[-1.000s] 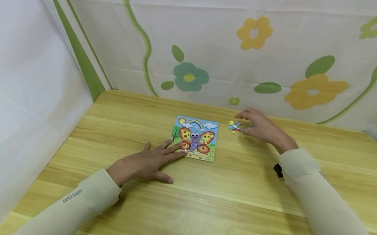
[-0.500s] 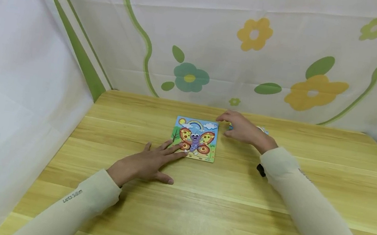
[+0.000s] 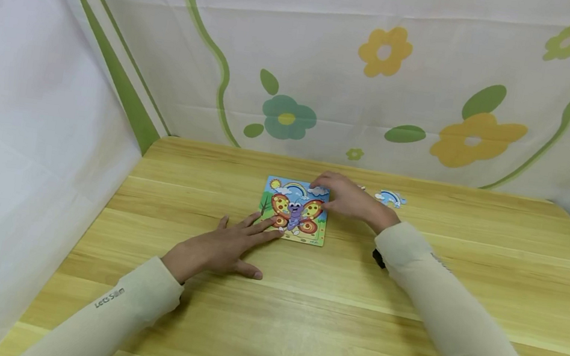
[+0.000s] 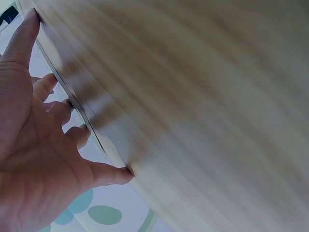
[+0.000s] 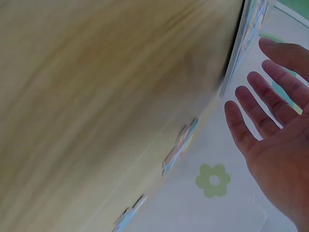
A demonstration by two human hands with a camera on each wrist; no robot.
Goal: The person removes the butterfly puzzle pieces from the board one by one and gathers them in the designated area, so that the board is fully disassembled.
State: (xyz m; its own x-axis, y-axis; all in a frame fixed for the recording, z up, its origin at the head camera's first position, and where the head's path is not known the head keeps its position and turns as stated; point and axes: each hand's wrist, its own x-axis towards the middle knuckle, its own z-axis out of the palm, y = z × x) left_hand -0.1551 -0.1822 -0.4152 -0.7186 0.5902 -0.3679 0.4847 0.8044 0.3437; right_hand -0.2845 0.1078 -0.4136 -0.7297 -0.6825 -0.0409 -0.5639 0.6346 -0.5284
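Note:
A square butterfly puzzle (image 3: 301,191) lies on the wooden table, showing a rainbow, sun and clouds. My left hand (image 3: 223,248) is spread out flat, with fingertips on the lower left corner of the puzzle and the thumb on the table. In the left wrist view that hand's fingers (image 4: 111,174) reach down at the board's edge. Over the puzzle's upper right corner hovers my right hand (image 3: 350,199). The right wrist view shows its fingers (image 5: 239,123) loosely extended with nothing between them, beside the puzzle edge (image 5: 241,43).
Right of the puzzle, a loose rainbow puzzle piece (image 3: 390,198) lies near the table's back edge. A second loose piece (image 5: 179,147) is mostly hidden by my right hand in the head view. A white curtain (image 3: 332,75) with printed flowers stands behind the table (image 3: 308,327).
My right hand has moved left, from above the loose pieces to the puzzle's upper right corner, uncovering the rainbow piece. The left hand and the puzzle have stayed put.

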